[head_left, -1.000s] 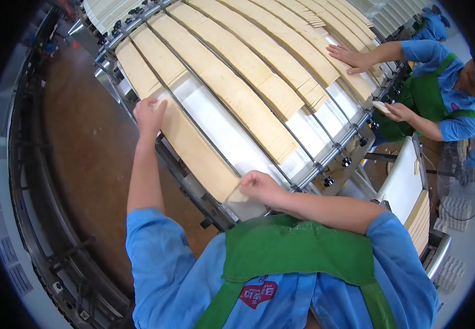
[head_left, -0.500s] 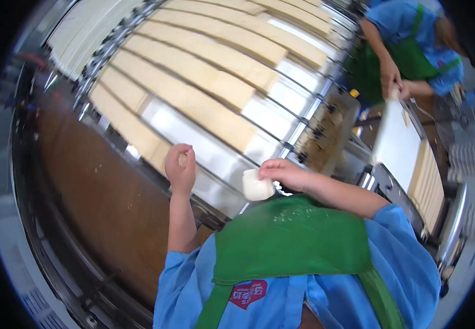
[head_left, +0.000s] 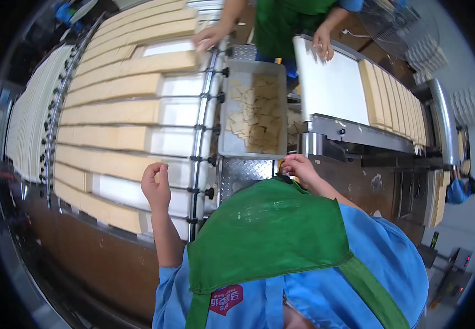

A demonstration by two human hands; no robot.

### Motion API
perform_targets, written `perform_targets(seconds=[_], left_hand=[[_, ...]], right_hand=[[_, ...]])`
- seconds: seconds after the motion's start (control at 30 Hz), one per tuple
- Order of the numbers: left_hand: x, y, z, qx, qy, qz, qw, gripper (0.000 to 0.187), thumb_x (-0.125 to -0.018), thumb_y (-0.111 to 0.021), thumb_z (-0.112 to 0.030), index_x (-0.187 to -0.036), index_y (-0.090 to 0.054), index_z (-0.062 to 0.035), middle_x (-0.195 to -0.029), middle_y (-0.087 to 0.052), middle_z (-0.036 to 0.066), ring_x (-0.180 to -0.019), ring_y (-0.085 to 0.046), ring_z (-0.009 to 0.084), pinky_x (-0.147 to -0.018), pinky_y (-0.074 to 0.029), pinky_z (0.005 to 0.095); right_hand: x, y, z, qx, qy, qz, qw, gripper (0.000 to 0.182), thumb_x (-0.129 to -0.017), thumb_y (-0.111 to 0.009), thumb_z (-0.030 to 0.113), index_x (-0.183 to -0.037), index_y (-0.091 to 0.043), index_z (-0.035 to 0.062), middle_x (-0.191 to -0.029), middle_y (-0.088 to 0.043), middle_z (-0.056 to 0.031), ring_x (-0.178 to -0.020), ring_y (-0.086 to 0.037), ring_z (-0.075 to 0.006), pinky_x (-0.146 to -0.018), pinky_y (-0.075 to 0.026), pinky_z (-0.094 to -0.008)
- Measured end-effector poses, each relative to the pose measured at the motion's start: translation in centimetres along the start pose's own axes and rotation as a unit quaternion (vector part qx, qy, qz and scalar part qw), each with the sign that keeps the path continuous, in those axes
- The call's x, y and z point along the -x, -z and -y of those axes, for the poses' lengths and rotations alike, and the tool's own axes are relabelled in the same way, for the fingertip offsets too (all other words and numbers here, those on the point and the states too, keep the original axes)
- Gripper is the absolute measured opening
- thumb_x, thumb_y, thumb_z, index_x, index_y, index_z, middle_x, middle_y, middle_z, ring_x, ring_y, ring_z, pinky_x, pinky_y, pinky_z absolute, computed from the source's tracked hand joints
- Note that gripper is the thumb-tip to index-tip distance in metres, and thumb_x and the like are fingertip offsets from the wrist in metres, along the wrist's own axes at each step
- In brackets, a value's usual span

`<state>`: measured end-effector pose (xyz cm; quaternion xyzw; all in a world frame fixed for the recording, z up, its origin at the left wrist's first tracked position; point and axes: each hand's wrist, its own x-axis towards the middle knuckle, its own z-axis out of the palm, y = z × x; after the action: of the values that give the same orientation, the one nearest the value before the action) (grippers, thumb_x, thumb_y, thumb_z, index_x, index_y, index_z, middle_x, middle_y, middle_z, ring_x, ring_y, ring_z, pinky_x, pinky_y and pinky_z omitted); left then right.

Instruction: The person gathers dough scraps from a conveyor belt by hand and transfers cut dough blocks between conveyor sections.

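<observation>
My left hand point(head_left: 156, 185) is raised with its fingers loosely curled, a small gap beside the thumb and nothing visible in it. It is close to the near ends of the long cream-coloured stacked rows point(head_left: 97, 163), which lie between thin metal rods on a white surface. By the near right corner of a grey tray point(head_left: 222, 126), my right hand point(head_left: 299, 167) has bent fingers with no piece showing in them. Thin, pale square pieces point(head_left: 251, 118) lie scattered inside the tray.
Across from me stands a co-worker in a green apron point(head_left: 284, 24), one hand over the rows, the other over a white board point(head_left: 331, 82). More cream rows point(head_left: 394, 104) stand on the right-hand machine. A metal rail point(head_left: 199, 137) with black knobs borders the left machine.
The white piece has left my right hand and is no longer distinguishable. My view has turned towards the tray. The co-worker's one hand has moved over to the rows.
</observation>
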<state>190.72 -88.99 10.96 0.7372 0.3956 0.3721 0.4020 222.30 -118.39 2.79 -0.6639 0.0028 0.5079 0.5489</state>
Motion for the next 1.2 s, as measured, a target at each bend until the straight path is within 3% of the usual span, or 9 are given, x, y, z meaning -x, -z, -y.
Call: perform_targets(seconds=[0.1, 0.23, 0.3, 0.37, 0.57, 0.7, 0.87, 1.07, 1.2], left_hand=[[-1.1, -4.0, -1.8, 0.026, -0.002, 0.037, 0.999, 0.009, -0.091, -0.059, -0.006, -0.087, -0.062, 0.0002, -0.085, -0.065, 0.007, -0.081, -0.06, 0.0144, -0.077, -0.048, 0.0274], [-2.2, -9.6, -5.2, 0.028, -0.004, 0.083, 0.996, 0.007, -0.091, -0.058, -0.005, -0.087, -0.062, 0.0006, -0.084, -0.065, 0.007, -0.081, -0.06, 0.0134, -0.077, -0.048, 0.0267], [-2.7, -12.5, -6.1, 0.014, -0.028, 0.097, 0.995, 0.007, -0.091, -0.058, -0.004, -0.087, -0.062, 0.0008, -0.084, -0.064, 0.007, -0.08, -0.059, 0.0129, -0.076, -0.048, 0.0264], [-3.2, -15.6, -7.4, 0.017, -0.025, 0.115, 0.993, 0.005, -0.091, -0.058, -0.003, -0.089, -0.062, 0.0004, -0.086, -0.063, 0.005, -0.08, -0.059, 0.0119, -0.075, -0.047, 0.0249], [-4.6, -26.6, -10.1, -0.009, -0.027, 0.206, 0.978, 0.004, -0.092, -0.059, -0.003, -0.096, -0.06, -0.0013, -0.088, -0.062, 0.003, -0.08, -0.058, 0.0083, -0.075, -0.046, 0.0218], [-5.7, -35.3, -13.8, -0.049, -0.055, 0.271, 0.96, 0.005, -0.089, -0.062, -0.005, -0.091, -0.062, -0.0001, -0.085, -0.063, 0.005, -0.081, -0.06, 0.0114, -0.073, -0.047, 0.0235], [-6.9, -46.0, -21.5, -0.121, -0.066, 0.358, 0.924, 0.009, -0.086, -0.064, -0.009, -0.091, -0.065, -0.0013, -0.088, -0.066, 0.009, -0.084, -0.064, 0.0192, -0.071, -0.05, 0.0301], [-11.1, -60.7, -21.8, -0.133, -0.17, 0.444, 0.869, 0.012, -0.084, -0.064, -0.012, -0.091, -0.065, -0.002, -0.09, -0.065, 0.013, -0.085, -0.064, 0.0262, -0.074, -0.051, 0.035], [-14.1, -73.1, -21.4, -0.141, -0.339, 0.41, 0.835, 0.019, -0.08, -0.064, -0.012, -0.096, -0.064, -0.0017, -0.099, -0.063, 0.016, -0.096, -0.059, 0.0342, -0.086, -0.047, 0.042]], right_hand=[[-0.8, 1.4, -0.1, -0.004, 0.09, 0.047, 0.995, 0.013, -0.093, -0.057, 0.006, -0.106, -0.057, 0.0019, -0.088, -0.066, -0.008, -0.073, -0.063, -0.014, -0.067, -0.051, -0.0261], [-1.5, 6.0, 2.4, -0.018, 0.187, 0.002, 0.982, 0.015, -0.094, -0.054, 0.005, -0.108, -0.057, 0.001, -0.088, -0.066, -0.008, -0.071, -0.061, -0.0128, -0.066, -0.049, -0.0252], [-1.8, 8.9, 4.0, -0.071, 0.161, -0.075, 0.981, 0.015, -0.094, -0.054, 0.007, -0.108, -0.057, 0.0016, -0.088, -0.066, -0.0079, -0.071, -0.061, -0.0122, -0.065, -0.048, -0.0241], [-4.4, 13.6, 3.3, -0.094, 0.228, -0.158, 0.956, 0.017, -0.092, -0.057, 0.008, -0.109, -0.057, 0.0037, -0.088, -0.066, -0.0066, -0.07, -0.061, -0.0114, -0.063, -0.047, -0.0232], [-7.3, 28.5, 5.7, -0.161, 0.223, -0.426, 0.862, 0.033, -0.092, -0.059, 0.011, -0.121, -0.045, 0.0057, -0.08, -0.051, -0.0006, -0.066, -0.051, -0.0084, -0.056, -0.044, -0.0228], [-10.8, 35.3, 6.0, -0.17, 0.275, -0.477, 0.817, 0.044, -0.09, -0.063, 0.016, -0.126, -0.043, 0.002, -0.076, -0.048, 0.0008, -0.065, -0.047, -0.0087, -0.059, -0.042, -0.0226], [-12.4, 35.8, 7.2, -0.06, 0.249, -0.52, 0.814, 0.061, -0.087, -0.068, 0.022, -0.136, -0.041, -0.0018, -0.074, -0.047, -0.0001, -0.068, -0.047, -0.0117, -0.064, -0.043, -0.027], [-11.7, 34.9, 7.1, 0.043, 0.238, -0.545, 0.803, 0.063, -0.08, -0.07, 0.021, -0.134, -0.047, -0.0011, -0.074, -0.049, -0.0042, -0.068, -0.048, -0.0166, -0.064, -0.043, -0.0308], [-12.0, 35.0, 6.7, 0.095, 0.264, -0.555, 0.783, 0.066, -0.076, -0.072, 0.021, -0.133, -0.047, -0.0024, -0.075, -0.05, -0.0052, -0.07, -0.047, -0.0204, -0.063, -0.04, -0.0334]])
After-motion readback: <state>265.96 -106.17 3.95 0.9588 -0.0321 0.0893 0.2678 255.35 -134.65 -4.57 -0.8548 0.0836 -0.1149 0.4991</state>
